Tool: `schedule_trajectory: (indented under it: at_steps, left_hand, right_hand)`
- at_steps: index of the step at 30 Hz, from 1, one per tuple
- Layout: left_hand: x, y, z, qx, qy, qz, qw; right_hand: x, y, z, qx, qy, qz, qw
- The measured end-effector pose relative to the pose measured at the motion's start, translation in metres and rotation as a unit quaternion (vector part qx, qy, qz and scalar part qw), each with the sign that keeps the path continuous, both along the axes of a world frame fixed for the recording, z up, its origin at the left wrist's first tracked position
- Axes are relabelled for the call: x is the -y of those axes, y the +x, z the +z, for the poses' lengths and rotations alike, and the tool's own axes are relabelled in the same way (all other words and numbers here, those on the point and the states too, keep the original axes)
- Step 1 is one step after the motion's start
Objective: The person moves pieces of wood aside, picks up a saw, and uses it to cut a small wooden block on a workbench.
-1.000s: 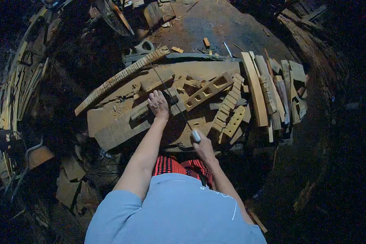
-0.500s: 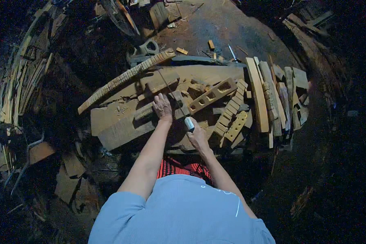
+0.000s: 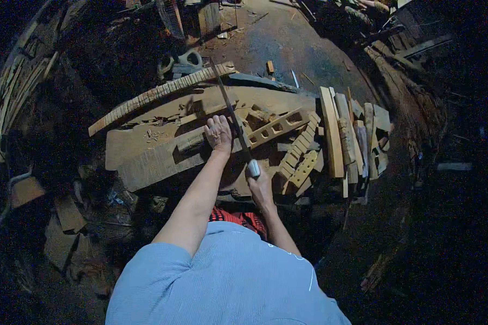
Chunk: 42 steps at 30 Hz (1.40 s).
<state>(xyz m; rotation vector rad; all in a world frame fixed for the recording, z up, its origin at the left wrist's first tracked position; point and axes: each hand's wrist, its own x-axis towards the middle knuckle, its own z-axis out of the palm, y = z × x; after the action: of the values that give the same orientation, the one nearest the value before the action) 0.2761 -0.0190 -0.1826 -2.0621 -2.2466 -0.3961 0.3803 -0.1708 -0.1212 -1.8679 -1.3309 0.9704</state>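
A handsaw (image 3: 230, 110) is in my right hand (image 3: 261, 189), whose fingers wrap round its pale handle. Its long dark blade points away from me, just right of my left hand, and its far end passes over a notched wooden strip (image 3: 162, 92). My left hand (image 3: 219, 132) presses down with bent fingers on a short wooden block (image 3: 191, 141) on the dusty workbench (image 3: 157, 168). The block's right end is hidden by the hand and blade. Just right of the saw lies a wooden bar with square holes (image 3: 276, 128).
Right of the bar are a notched wood piece (image 3: 298, 149) and a yellowish drilled block (image 3: 305, 169). Several long planks (image 3: 332, 132) are stacked at the bench's right end. On the floor behind lies a small wood offcut (image 3: 270, 67). Scrap timber surrounds the bench in shadow.
The saw has moved back and right relative to the bench, and more of its blade shows. My left hand stays on the block. The whole view has shifted slightly.
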Motion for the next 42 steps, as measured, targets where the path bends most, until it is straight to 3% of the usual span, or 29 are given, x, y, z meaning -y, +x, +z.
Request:
schedule_trajectory:
  at_steps: [3,5,8,12,16,18,22,24,27,29,30,32,35,42]
  left_hand:
    - [0.003,-0.001,0.002,0.017,0.003,-0.001,1.000]
    - [0.003,-0.002,0.006,0.023,0.022,-0.010,0.999]
    - [0.002,-0.001,0.002,0.022,0.030,-0.008,0.999]
    - [0.003,-0.002,0.000,0.018,0.043,-0.020,0.999]
    - [0.002,-0.003,0.001,0.000,0.038,-0.022,0.999]
    - [0.001,-0.003,-0.007,0.005,0.099,-0.020,0.995]
    - [0.002,-0.003,-0.002,0.032,-0.002,-0.021,0.999]
    - [0.005,-0.003,-0.003,0.052,0.031,-0.011,0.998]
    - [-0.001,-0.002,-0.020,0.062,0.042,-0.002,0.997]
    - [0.000,-0.002,-0.032,0.026,0.171,-0.013,0.985]
    - [0.004,-0.003,-0.026,0.023,0.167,-0.013,0.986]
    - [0.004,-0.003,-0.001,0.047,0.044,-0.015,0.998]
    - [0.002,-0.002,0.003,0.034,-0.010,-0.018,0.999]
    - [0.002,-0.003,0.000,0.030,0.032,-0.036,0.998]
  right_hand:
    - [0.048,0.012,-0.001,0.038,-0.049,-0.008,0.998]
    - [0.077,0.021,0.011,-0.024,-0.114,-0.016,0.993]
    - [0.126,0.035,0.003,-0.074,-0.086,-0.025,0.993]
    - [0.147,0.033,0.033,-0.050,-0.102,-0.033,0.993]
    - [0.145,0.032,0.011,-0.039,-0.150,-0.043,0.987]
    - [0.118,0.022,0.016,-0.005,-0.089,-0.033,0.995]
    - [0.056,0.016,0.003,-0.016,-0.089,-0.008,0.996]
    - [0.033,0.012,-0.002,0.045,-0.070,0.011,0.996]
    - [0.024,0.008,0.001,0.017,-0.012,0.000,1.000]
    - [0.030,0.008,0.010,0.013,-0.024,0.001,1.000]
    - [0.035,0.007,0.013,0.007,-0.034,0.003,0.999]
    - [0.050,0.011,0.001,0.009,-0.042,-0.002,0.999]
    - [0.076,0.015,0.004,0.005,-0.064,-0.025,0.998]
    - [0.122,0.028,0.006,-0.028,-0.098,-0.024,0.994]
